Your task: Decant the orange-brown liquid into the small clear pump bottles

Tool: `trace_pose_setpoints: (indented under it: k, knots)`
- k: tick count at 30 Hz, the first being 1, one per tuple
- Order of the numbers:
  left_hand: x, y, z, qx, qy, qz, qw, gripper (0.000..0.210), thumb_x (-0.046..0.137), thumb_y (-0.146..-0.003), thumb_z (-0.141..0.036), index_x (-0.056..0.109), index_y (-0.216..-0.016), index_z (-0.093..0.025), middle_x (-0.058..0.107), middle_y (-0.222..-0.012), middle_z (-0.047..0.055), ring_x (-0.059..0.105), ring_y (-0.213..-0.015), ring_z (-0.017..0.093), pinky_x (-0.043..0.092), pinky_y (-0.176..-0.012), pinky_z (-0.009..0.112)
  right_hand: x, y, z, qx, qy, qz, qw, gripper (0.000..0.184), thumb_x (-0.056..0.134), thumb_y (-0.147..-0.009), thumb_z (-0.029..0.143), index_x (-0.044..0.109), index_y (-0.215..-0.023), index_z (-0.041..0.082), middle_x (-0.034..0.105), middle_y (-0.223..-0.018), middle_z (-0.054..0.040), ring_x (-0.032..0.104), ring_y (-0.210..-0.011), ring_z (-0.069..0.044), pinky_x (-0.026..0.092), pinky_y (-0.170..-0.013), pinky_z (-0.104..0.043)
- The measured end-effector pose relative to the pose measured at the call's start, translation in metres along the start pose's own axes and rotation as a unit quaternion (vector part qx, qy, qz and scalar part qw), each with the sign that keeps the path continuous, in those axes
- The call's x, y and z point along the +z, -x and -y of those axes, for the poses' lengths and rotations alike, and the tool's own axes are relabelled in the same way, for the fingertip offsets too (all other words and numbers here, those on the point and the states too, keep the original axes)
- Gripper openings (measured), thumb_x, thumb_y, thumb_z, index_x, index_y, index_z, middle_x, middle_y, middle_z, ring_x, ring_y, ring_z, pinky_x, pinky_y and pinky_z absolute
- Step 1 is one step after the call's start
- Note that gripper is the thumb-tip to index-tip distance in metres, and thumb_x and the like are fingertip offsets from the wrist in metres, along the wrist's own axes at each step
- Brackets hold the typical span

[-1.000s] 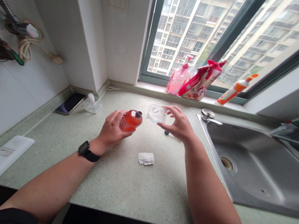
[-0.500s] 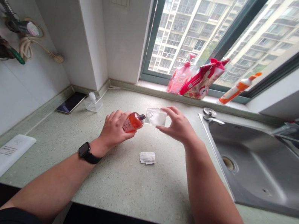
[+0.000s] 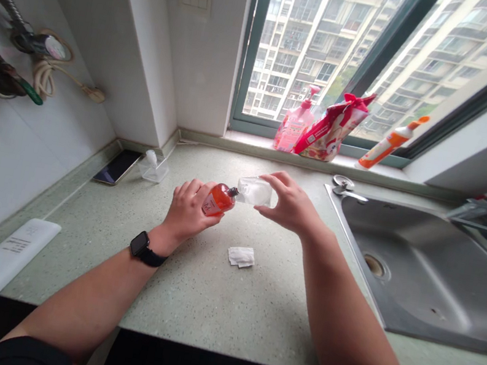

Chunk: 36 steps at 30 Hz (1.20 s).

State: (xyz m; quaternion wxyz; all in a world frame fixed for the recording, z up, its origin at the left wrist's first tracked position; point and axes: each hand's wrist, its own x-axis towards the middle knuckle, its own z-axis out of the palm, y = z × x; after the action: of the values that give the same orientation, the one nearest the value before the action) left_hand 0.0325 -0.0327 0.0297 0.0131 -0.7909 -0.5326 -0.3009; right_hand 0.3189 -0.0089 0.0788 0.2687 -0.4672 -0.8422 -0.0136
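My left hand (image 3: 189,209) is wrapped round an orange-red bottle (image 3: 221,199) with a pale label. The bottle is tilted to the right, and its dark threaded neck shows no cap. Right at the neck's mouth is a small clear plastic container (image 3: 252,191), pinched between the thumb and fingers of my right hand (image 3: 290,205). Whether neck and container touch, I cannot tell. Below them on the counter lies a folded white tissue (image 3: 241,257). A clear box (image 3: 153,170) with a white nozzle-like piece in it stands left of my left hand.
A phone (image 3: 118,166) lies by the left wall, and a white power bank (image 3: 6,258) with a cable sits at the front left. The steel sink (image 3: 434,270) is on the right. On the windowsill stand a pink pump bottle (image 3: 294,125), a red bag (image 3: 333,129) and an orange bottle (image 3: 387,145).
Hardly anything differs. The clear container in my right hand has turned slightly at the bottle's mouth, while both hands keep their grip.
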Motion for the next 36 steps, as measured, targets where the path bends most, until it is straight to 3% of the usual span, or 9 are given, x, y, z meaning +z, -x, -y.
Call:
trace_pose_setpoints:
  k: [16,29,36]
  knots:
    - [0.0012,0.0003,-0.0011,-0.005,0.014,0.009,1.0,0.07,0.087,-0.077,-0.047,0.061,-0.138,-0.025,0.067,-0.119,0.009,0.062,-0.108,0.033,0.046,-0.099,0.046,-0.0003,-0.0013,-0.0003,-0.013,0.001,-0.002,1.0,0.075,0.081,-0.08,0.027,0.057,-0.151,0.032,0.063,-0.136,-0.0129,0.065,-0.123,-0.036,0.058,-0.105,-0.057]
    - [0.0044,0.0005,0.0018,-0.008,0.029,0.007,1.0,0.07,0.085,-0.08,-0.053,0.059,-0.14,-0.027,0.067,-0.117,0.008,0.062,-0.109,0.032,0.045,-0.1,0.045,-0.0047,-0.0031,0.0062,-0.022,-0.006,-0.022,0.999,0.069,0.078,-0.081,0.025,0.056,-0.147,0.029,0.064,-0.136,-0.0134,0.064,-0.125,-0.036,0.055,-0.108,-0.058]
    - [0.0054,0.0005,0.0024,-0.001,0.031,-0.003,1.0,0.07,0.084,-0.081,-0.055,0.06,-0.14,-0.026,0.067,-0.117,0.009,0.062,-0.107,0.032,0.046,-0.098,0.047,-0.005,-0.0029,0.0061,-0.029,-0.02,-0.032,0.999,0.064,0.076,-0.083,0.025,0.057,-0.144,0.033,0.063,-0.137,-0.0117,0.062,-0.128,-0.036,0.055,-0.108,-0.06]
